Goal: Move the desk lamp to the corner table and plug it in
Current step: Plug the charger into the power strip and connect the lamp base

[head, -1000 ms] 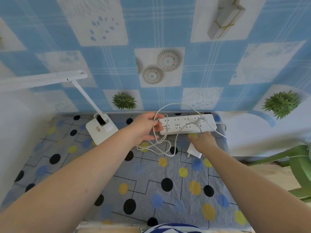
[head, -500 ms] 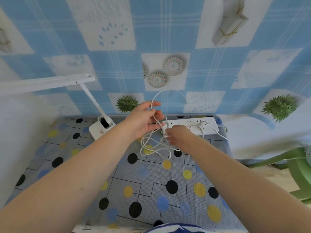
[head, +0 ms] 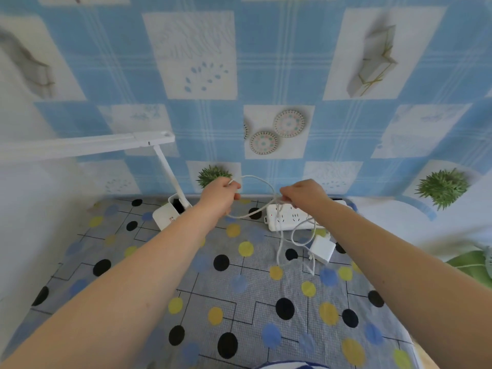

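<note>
Both hands have drawn apart, left hand (head: 222,194) and right hand (head: 302,194) each pinching the thin white cable (head: 257,179) (untangling, seemingly) while the white desk lamp (head: 170,214) stands on the dotted tablecloth (head: 239,302), unplugged.

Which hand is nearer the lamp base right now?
Left. The left hand holds the cord just right of the lamp base; the right hand is farther right, above the power strip.

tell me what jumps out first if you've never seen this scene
Two hands, left and right, pull a tangled white cord apart above a power strip. A white adapter lies just in front of the strip, and the lamp stands at the back left.
</note>
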